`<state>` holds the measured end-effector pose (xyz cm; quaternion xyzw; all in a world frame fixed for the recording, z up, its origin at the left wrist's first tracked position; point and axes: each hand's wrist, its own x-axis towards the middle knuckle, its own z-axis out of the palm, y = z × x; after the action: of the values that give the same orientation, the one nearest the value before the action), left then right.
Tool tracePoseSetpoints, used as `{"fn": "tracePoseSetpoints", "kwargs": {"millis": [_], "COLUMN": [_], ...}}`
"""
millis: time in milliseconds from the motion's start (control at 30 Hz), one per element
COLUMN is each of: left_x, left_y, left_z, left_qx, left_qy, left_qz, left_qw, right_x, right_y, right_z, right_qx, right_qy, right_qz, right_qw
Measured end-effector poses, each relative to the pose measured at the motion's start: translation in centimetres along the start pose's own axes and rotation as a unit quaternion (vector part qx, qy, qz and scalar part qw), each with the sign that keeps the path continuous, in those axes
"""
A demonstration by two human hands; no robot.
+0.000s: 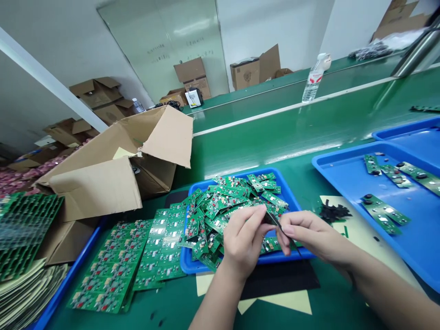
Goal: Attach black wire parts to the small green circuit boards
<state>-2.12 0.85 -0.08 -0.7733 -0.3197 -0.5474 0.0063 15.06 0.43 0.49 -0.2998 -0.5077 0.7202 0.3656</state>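
Both hands meet over the near side of a blue tray (pixel 292 192) heaped with small green circuit boards (pixel 227 197). My left hand (pixel 242 240) is closed on one end of a thin dark strip (pixel 273 219), which appears nearly edge-on. Its exact kind is hard to make out. At the strip's other end, my right hand (pixel 309 233) pinches it between thumb and fingers. Right of that hand, a small pile of black strips (pixel 333 210) rests on yellowish paper (pixel 374 256). A black sheet (pixel 282 279) lies under the tray's near edge.
Uncut circuit board panels (pixel 113 266) lie left of the tray, with an open cardboard box (pixel 96 188) behind them. Another blue tray (pixel 347 156) on the right holds several boards. A water bottle (pixel 312 80) stands on the ledge at the back.
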Motion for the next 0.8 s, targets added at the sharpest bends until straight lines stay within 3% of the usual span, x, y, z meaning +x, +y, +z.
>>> {"fn": "tracePoseSetpoints", "kwargs": {"millis": [167,400,567,700,800], "left_x": [0.0,0.1,0.3,0.3,0.3], "left_y": [0.0,-0.2,0.3,0.7,0.9], "left_z": [0.0,0.0,-0.2,-0.4,-0.3], "left_qx": [-0.052,-0.122,-0.153,-0.175,-0.187], "left_qy": [-0.031,-0.087,-0.129,-0.150,-0.145], "left_qz": [-0.033,-0.062,-0.119,-0.168,-0.206], "left_qw": [0.998,0.987,0.973,0.958,0.949], "right_x": [0.5,0.9,1.1,0.9,0.8], "right_y": [0.4,0.8,0.7,0.3,0.1], "right_z": [0.4,-0.4,-0.7,-0.8,-0.9], "right_qx": [0.137,0.097,-0.073,-0.215,-0.303], "right_qy": [-0.016,-0.023,0.059,0.124,0.136], "right_qz": [0.047,0.082,0.002,-0.096,-0.129], "right_qw": [0.989,0.992,0.996,0.964,0.934]}}
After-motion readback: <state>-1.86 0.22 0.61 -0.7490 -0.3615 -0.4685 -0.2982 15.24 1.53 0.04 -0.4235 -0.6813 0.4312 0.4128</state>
